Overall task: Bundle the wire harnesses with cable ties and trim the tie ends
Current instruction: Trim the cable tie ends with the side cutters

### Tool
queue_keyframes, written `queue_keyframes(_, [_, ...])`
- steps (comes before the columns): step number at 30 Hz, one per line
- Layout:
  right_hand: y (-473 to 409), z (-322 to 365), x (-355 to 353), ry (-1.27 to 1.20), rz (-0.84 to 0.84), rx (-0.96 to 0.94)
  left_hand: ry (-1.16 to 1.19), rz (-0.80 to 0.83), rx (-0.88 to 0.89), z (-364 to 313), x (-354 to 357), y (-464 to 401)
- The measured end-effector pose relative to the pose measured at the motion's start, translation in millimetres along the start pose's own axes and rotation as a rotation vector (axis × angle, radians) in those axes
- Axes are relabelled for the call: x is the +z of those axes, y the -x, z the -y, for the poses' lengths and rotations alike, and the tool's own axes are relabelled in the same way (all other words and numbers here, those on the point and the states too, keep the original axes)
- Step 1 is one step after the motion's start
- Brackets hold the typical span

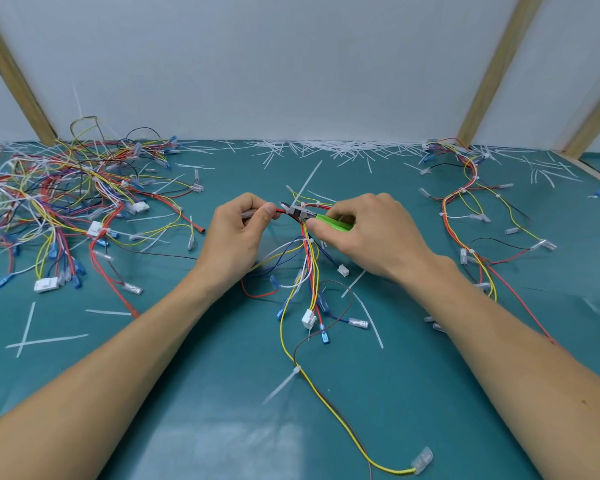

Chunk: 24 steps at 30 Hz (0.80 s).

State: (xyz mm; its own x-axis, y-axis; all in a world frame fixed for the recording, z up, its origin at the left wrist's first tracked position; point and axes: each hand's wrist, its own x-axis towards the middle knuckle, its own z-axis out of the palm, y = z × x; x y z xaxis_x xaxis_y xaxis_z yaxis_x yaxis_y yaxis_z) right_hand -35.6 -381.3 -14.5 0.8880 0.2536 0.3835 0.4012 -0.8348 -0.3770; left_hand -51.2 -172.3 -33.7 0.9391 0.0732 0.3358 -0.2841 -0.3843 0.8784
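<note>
Right hand (368,233) is clamped on green cutters (329,221), left hand (238,230) pinching the harness (307,258); many tangled harnesses (66,202) are left untied.

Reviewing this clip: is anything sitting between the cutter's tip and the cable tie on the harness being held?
Nothing visible does. The green-handled cutter in the right hand has its tip right at the cable tie on the harness, which the left hand pinches beside it. The tie's tail sticks up, unobstructed.
</note>
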Motion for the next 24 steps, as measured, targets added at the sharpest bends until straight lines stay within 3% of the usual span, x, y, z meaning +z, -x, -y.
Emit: queue_keyframes(24, [2.7,0.4,14.8,0.002,-0.003,-0.008,0.021,-0.035,-0.003,4.6,-0.9,-2.4])
